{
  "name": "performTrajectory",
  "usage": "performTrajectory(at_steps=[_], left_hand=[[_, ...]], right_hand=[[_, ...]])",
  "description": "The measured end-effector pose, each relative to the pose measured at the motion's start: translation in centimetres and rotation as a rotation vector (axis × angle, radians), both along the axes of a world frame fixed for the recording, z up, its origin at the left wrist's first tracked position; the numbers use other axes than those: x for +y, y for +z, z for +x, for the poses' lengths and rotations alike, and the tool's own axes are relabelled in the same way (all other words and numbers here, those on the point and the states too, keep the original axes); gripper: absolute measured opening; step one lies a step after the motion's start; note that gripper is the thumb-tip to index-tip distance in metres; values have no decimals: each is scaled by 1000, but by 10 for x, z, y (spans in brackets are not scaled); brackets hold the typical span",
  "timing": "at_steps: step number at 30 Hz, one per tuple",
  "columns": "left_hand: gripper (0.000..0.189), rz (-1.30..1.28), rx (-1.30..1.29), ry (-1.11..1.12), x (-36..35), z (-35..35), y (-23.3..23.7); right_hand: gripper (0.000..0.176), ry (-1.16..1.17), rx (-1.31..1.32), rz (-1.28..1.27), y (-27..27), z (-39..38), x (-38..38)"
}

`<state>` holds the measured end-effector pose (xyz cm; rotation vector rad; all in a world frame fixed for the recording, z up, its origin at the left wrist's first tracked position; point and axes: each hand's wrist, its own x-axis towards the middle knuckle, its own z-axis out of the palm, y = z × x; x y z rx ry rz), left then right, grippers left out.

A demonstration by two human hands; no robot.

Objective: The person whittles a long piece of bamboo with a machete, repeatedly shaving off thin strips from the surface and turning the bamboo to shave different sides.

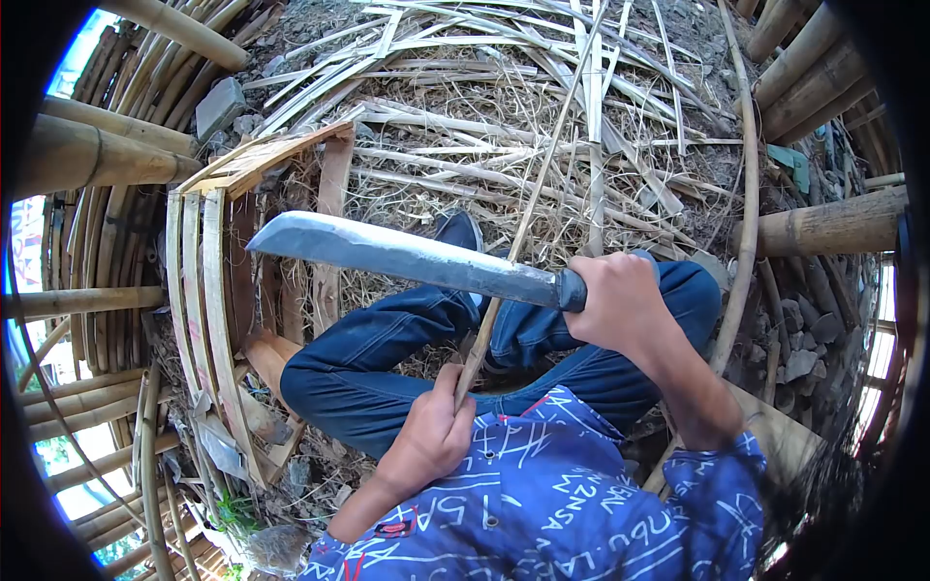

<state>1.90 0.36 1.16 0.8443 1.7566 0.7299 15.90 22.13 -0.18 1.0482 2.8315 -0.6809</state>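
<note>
My right hand [618,302] is closed around the dark handle of a machete [387,254], whose long, wide blade points to the left. In front of my belly, my left hand [438,431] grips the near end of a thin bamboo strip [528,213]. The strip runs up and away across the ground. Near its handle end, the blade lies across the strip and seems to touch it; the exact contact is hard to make out. Both hands are above my crossed legs in blue jeans [368,378].
A slatted wooden crate [215,290] stands at my left, by my knee. Split bamboo strips [436,116] and shavings cover the ground ahead. Thick bamboo poles [833,228] stick in from the right, others from the left. Broken stones [804,349] lie at the right.
</note>
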Motion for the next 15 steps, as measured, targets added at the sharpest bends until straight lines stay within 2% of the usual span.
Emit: performTrajectory(at_steps=[2,9,11,15], left_hand=[[15,21,10,59,0,1,2],[13,15,34,66,-5,0,5],[24,-98,-12,18,-17,1,5],[24,-1,-6,1,-45,3,-6]], right_hand=[[16,-5,5,40,-1,-2,0],[16,15,-13,52,-3,-7,11],[16,-123,-46,156,-2,-5,30],[18,-244,-50,183,-8,10,70]])
